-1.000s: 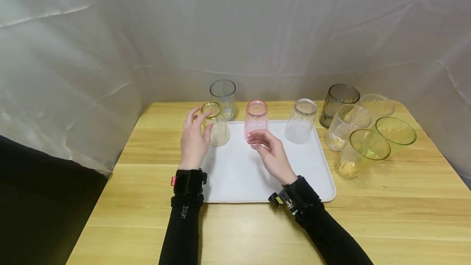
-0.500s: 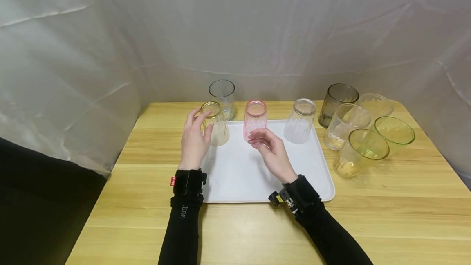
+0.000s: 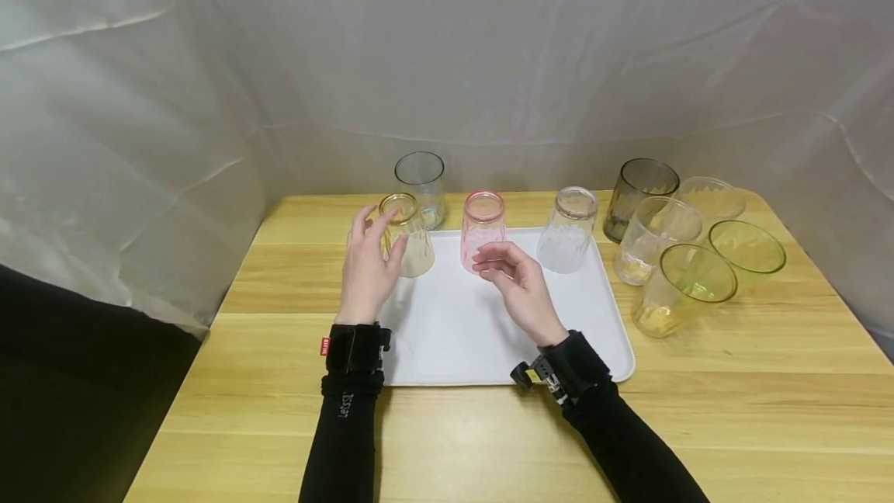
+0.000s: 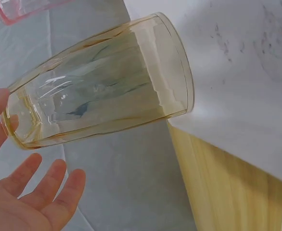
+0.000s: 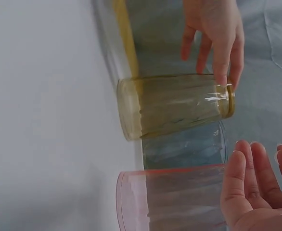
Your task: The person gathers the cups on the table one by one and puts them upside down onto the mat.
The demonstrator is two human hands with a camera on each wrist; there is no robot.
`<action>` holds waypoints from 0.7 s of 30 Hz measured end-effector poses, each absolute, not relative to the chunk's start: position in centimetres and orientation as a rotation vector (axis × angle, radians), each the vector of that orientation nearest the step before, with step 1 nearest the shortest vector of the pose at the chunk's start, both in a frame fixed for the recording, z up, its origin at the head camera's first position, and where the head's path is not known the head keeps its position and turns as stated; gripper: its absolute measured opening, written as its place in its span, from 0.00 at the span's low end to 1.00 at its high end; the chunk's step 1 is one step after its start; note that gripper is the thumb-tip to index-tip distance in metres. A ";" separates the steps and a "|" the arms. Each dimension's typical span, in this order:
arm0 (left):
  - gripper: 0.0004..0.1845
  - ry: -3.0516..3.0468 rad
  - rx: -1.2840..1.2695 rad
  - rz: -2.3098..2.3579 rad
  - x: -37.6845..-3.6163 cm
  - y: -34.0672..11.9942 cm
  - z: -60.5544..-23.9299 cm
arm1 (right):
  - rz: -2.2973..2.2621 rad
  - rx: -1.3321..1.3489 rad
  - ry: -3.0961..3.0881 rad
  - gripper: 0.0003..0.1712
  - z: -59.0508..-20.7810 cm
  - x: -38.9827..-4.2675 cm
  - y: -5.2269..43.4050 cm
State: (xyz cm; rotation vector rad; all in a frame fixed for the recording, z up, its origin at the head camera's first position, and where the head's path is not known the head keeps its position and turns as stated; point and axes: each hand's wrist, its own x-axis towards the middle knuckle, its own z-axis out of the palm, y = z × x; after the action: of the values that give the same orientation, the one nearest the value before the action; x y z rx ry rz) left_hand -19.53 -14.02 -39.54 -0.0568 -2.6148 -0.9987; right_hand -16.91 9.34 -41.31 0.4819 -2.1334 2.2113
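a tray lies in the middle of the desk. three upturned glasses stand in a row along the tray's far edge: the left glass at the far left corner, the middle glass to its right, the right glass further right. a fourth glass stands upright on the desk behind the left glass. the left hand is just left of the left glass, one fingertip seemingly at its top, though contact is hard to tell. the right hand hovers over the tray just in front of the middle glass. a cluster of glasses sits on the desk right of the tray. a cloth backdrop hangs behind the desk.
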 end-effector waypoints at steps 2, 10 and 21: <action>0.24 -2.594 -0.060 -1.010 -19.5 -14.0 -39.5 | 2.274 0.464 -2.099 0.16 -41.2 -16.9 9.5; 0.24 -2.489 -0.089 -1.047 -19.4 -13.8 -39.0 | 2.552 0.321 -1.932 0.19 -40.5 -16.9 10.0; 0.24 -2.464 -0.112 -1.062 -19.5 -13.9 -38.8 | 2.746 0.179 -1.732 0.11 -39.8 -17.0 10.4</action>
State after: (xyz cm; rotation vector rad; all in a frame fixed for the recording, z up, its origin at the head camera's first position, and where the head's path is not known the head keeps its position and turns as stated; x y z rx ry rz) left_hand -19.47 -13.91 -38.78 -0.1124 -2.4639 -1.0620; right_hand -17.05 10.41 -39.77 0.1787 -1.7316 2.7465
